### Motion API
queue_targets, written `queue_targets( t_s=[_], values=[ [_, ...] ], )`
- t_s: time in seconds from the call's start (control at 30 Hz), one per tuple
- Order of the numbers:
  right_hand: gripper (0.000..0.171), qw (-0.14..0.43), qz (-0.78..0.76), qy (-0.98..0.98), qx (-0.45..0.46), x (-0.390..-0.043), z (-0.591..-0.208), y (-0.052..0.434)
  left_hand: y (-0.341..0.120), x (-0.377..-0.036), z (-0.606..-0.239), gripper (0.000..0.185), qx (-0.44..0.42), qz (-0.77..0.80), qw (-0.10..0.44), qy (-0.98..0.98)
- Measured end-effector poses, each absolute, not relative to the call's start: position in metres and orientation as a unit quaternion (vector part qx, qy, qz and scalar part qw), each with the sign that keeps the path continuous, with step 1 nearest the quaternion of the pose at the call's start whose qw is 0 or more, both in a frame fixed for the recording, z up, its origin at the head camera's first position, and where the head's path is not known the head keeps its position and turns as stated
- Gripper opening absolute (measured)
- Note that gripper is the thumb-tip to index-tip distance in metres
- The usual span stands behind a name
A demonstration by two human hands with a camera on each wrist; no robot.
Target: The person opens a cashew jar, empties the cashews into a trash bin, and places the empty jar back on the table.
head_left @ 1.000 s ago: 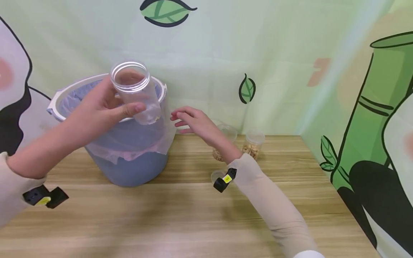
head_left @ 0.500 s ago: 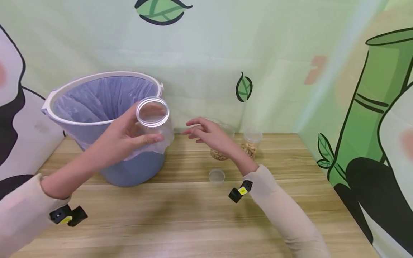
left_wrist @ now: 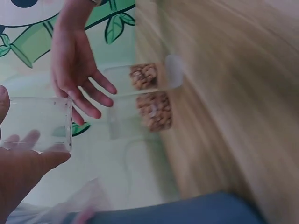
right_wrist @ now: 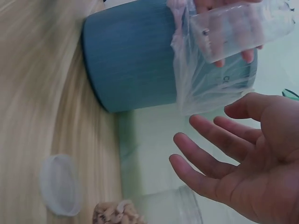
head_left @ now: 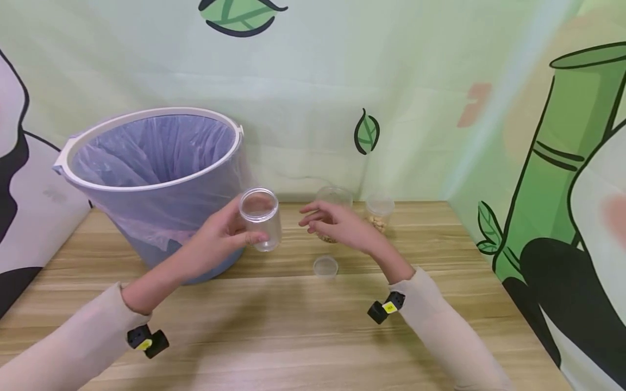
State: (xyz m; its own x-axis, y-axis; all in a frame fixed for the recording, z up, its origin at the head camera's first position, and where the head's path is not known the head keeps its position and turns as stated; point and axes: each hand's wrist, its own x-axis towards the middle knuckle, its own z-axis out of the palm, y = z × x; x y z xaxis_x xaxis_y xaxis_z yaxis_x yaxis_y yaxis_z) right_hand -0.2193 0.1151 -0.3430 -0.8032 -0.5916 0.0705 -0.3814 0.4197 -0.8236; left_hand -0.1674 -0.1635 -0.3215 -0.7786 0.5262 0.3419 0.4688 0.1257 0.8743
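My left hand [head_left: 220,228] grips a clear plastic jar [head_left: 266,228] by its side, mouth up, above the table and just right of the bin. No lid sits on this jar, and its see-through walls show nothing inside. My right hand [head_left: 342,225] hovers to the right of it with fingers loosely spread and holding nothing. Behind that hand, partly hidden in the head view, stands a wide clear jar [head_left: 335,195] with nuts in the bottom. A capped jar of nuts [head_left: 379,214] is beside it. A small translucent lid [head_left: 325,266] lies flat on the table below my right hand.
A large blue bin [head_left: 151,187] with a white rim and a plastic liner stands at the back left. The wooden table [head_left: 274,336] runs back to a printed cloth wall [head_left: 303,108], with another cloth panel along the right side.
My left hand has brought the jar from over the bin's rim down and to the right. My right hand has moved right and slightly lower, still holding nothing.
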Motion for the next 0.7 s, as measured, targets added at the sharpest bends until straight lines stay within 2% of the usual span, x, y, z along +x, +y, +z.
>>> queue_targets(
  t_s=[0.3, 0.5, 0.7],
  values=[
    [0.033, 0.117, -0.339, 0.886, -0.293, -0.207, -0.368, 0.125, -0.147, -0.190, -0.375, 0.060, 0.294, 0.576, 0.029, 0.762],
    [0.042, 0.116, -0.252, 0.919, -0.280, -0.203, -0.378, 0.130, -0.137, -0.208, -0.408, 0.058, 0.251, 0.577, 0.019, 0.777],
    [0.058, 0.128, -0.199, 0.932, -0.274, -0.203, -0.393, 0.136, -0.129, -0.215, -0.425, 0.057, 0.228, 0.575, 0.021, 0.785]
  ],
)
